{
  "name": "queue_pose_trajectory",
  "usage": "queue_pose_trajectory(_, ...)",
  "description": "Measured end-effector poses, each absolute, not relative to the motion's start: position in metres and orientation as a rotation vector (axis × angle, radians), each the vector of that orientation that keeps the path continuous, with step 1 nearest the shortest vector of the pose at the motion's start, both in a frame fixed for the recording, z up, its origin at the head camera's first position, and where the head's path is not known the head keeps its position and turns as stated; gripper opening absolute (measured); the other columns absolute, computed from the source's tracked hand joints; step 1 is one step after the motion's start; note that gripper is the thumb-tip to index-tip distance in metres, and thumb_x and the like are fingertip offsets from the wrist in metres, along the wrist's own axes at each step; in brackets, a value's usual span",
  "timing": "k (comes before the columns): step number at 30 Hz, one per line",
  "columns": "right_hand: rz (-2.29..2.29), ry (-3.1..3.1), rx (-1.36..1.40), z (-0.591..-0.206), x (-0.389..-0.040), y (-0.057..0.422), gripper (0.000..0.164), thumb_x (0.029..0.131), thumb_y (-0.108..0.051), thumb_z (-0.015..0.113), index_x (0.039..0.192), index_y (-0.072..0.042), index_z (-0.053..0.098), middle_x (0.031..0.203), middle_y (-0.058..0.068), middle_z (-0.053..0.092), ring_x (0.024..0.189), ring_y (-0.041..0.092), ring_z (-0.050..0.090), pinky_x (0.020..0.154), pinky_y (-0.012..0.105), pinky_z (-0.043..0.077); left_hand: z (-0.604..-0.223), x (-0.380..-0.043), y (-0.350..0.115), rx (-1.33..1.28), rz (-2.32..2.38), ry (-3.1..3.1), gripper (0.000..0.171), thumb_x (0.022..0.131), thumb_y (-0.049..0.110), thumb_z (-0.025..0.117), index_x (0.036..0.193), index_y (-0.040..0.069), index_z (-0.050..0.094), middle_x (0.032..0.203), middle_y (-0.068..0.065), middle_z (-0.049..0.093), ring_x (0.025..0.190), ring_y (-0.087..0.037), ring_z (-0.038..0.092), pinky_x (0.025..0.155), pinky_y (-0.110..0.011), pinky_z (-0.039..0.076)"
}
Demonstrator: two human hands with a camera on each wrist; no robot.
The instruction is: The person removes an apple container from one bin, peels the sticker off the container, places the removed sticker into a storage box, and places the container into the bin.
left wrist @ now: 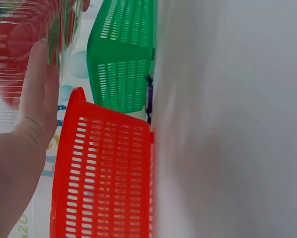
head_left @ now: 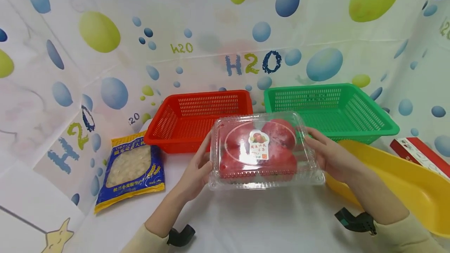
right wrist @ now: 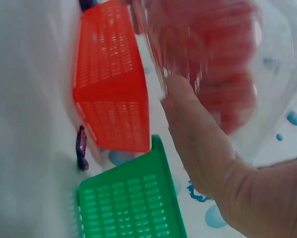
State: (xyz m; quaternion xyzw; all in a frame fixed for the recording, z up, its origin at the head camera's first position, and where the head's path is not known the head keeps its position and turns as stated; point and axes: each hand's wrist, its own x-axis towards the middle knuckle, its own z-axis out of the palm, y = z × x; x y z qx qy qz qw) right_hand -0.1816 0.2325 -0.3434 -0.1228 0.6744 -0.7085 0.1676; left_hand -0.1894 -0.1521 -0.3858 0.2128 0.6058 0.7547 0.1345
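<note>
Gripping a clear plastic box of red apples [head_left: 263, 151], the left hand [head_left: 197, 175] and right hand [head_left: 333, 157] have fingers clamped on its opposite ends, over the white worktop [head_left: 246, 221], before the red basket [head_left: 175, 146] and green basket [head_left: 369, 133].

One clear plastic clamshell [head_left: 267, 184] of red apples [head_left: 242, 167] (four show through the lid), two slotted plastic baskets [head_left: 175, 147], one bag of orecchiette [head_left: 130, 167], one yellow tub [head_left: 393, 182], one red-and-white box [head_left: 422, 155], one unclear small purple object [right wrist: 81, 144], two black wrist mounts [head_left: 181, 236].
</note>
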Motion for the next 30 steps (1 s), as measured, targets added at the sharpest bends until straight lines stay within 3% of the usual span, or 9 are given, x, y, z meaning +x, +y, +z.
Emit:
queue_pose_trajectory(4,-1.917,1.912,-0.412,-0.352,-0.175,0.232,0.068,0.11,-0.033,0.039,0.161,-0.002,0.005,0.129,-0.006,0.059,0.108,0.018,0.067,0.088,0.037,0.057,-0.387,-0.178,-0.165,0.605,2.085,1.763,0.089,0.097,0.015,0.064,0.163,0.037,0.009,0.162,-0.018,0.02,0.136,-0.038,0.042,0.092,-0.049,0.053)
queue_pose_trajectory(8,-1.887,1.853,-0.421,-0.361,-0.17,0.231,0.069,0.111,-0.033,0.038,0.158,0.006,0.006,0.12,-0.003,0.067,0.102,0.021,0.071,0.086,0.038,0.058,-0.391,-0.17,-0.173,0.571,2.002,1.758,0.095,0.095,0.014,0.068,0.163,0.034,0.006,0.163,-0.022,0.017,0.134,-0.042,0.044,0.086,-0.05,0.056)
queue_pose_trajectory(15,-1.85,1.844,-0.209,-0.372,-0.17,0.227,0.065,0.108,-0.04,0.045,0.154,0.005,0.031,0.113,0.005,0.071,0.101,0.025,0.07,0.092,0.042,0.053,-0.399,-0.17,-0.173,0.47,1.904,1.885,0.093,0.093,0.013,0.07,0.164,0.028,0.011,0.165,-0.019,0.02,0.143,-0.049,0.029,0.088,-0.05,0.056)
queue_pose_trajectory(19,-1.842,1.848,-0.18,-0.379,-0.175,0.225,0.064,0.108,-0.039,0.047,0.151,0.006,0.035,0.111,0.005,0.071,0.101,0.024,0.069,0.091,0.041,0.054,-0.407,-0.173,-0.175,0.511,1.917,1.86,0.095,0.094,0.02,0.073,0.164,0.021,0.01,0.167,-0.013,0.017,0.142,-0.048,0.033,0.086,-0.048,0.057)
queue_pose_trajectory(22,-1.86,1.822,-0.186,-0.384,-0.179,0.225,0.064,0.108,-0.038,0.047,0.149,0.009,0.035,0.109,0.006,0.071,0.098,0.022,0.07,0.087,0.038,0.056,-0.412,-0.176,-0.175,0.545,1.939,1.811,0.098,0.093,0.027,0.075,0.164,0.017,0.008,0.167,-0.01,0.014,0.139,-0.044,0.039,0.088,-0.049,0.056)
queue_pose_trajectory(30,-1.827,1.892,-0.133,-0.392,-0.181,0.219,0.073,0.108,-0.039,0.047,0.152,0.014,0.023,0.121,0.01,0.066,0.106,0.025,0.067,0.088,0.037,0.056,-0.42,-0.184,-0.173,0.584,1.954,1.709,0.101,0.091,0.029,0.076,0.164,0.016,0.007,0.168,-0.008,0.009,0.143,-0.041,0.034,0.092,-0.056,0.052)
